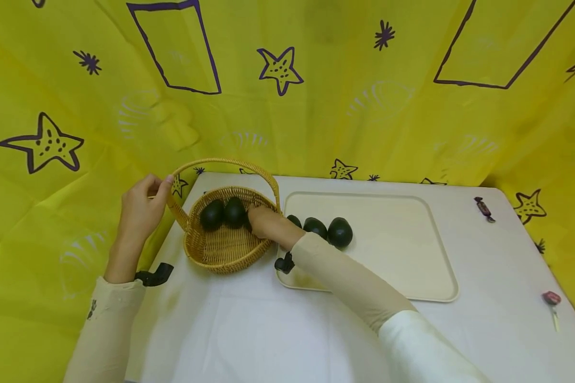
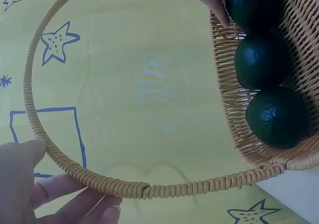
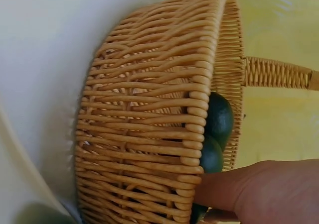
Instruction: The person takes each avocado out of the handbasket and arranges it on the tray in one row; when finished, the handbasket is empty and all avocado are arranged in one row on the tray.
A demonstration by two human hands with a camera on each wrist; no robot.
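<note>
A wicker basket with a tall hoop handle stands at the left of the table. My left hand holds the handle's left side, thumb and fingers around it in the left wrist view. Inside, two dark green avocados lie side by side at the back. A third avocado is beside them, and my right hand, reaching over the rim, grips it; most of those fingers are hidden. Right of the basket, several avocados sit in a row on a cream tray, partly covered by my right forearm.
A wrapped candy lies near the table's back right, and a lollipop near its right edge. The white table meets a yellow patterned cloth at the back and sides.
</note>
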